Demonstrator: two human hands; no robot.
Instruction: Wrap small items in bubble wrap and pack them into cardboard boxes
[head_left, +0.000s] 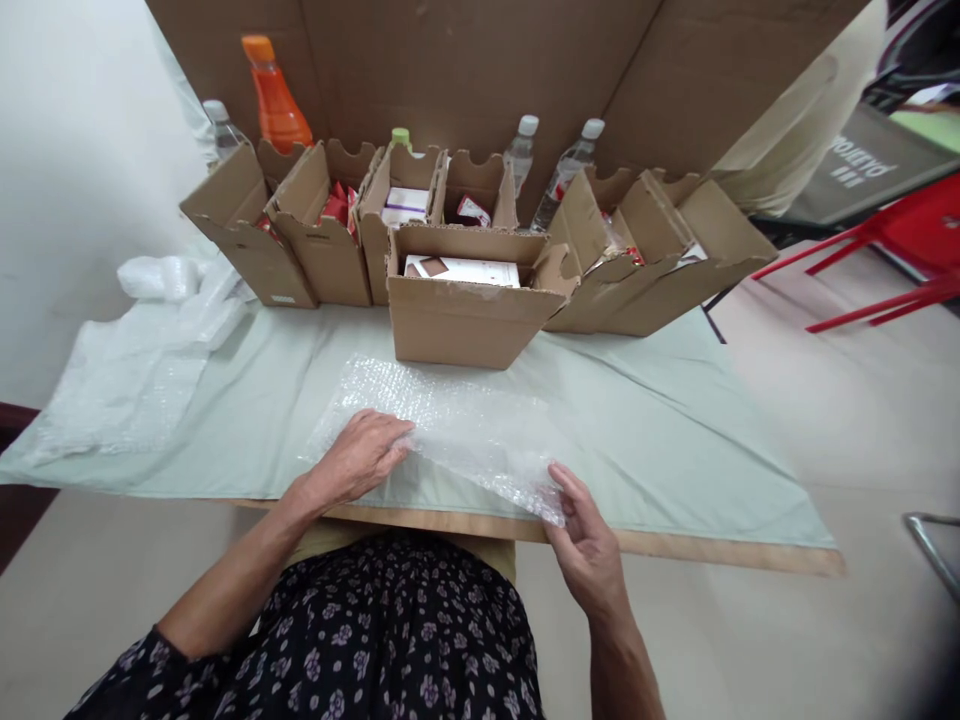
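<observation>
A clear sheet of bubble wrap [450, 420] lies on the pale green cloth [637, 430] near the table's front edge. My left hand [360, 455] rests flat on its left part, fingers spread over it. My right hand [589, 545] pinches the sheet's near right corner at the table edge. Just behind the sheet stands an open cardboard box [469, 315] with a white and brown packet inside.
A row of open cardboard boxes [315, 235] with small packets lines the back, more at the right [660, 260]. Bottles stand behind, one orange [274, 95]. Loose plastic wrap [142, 360] lies at the left. A red chair [900, 260] stands at the right.
</observation>
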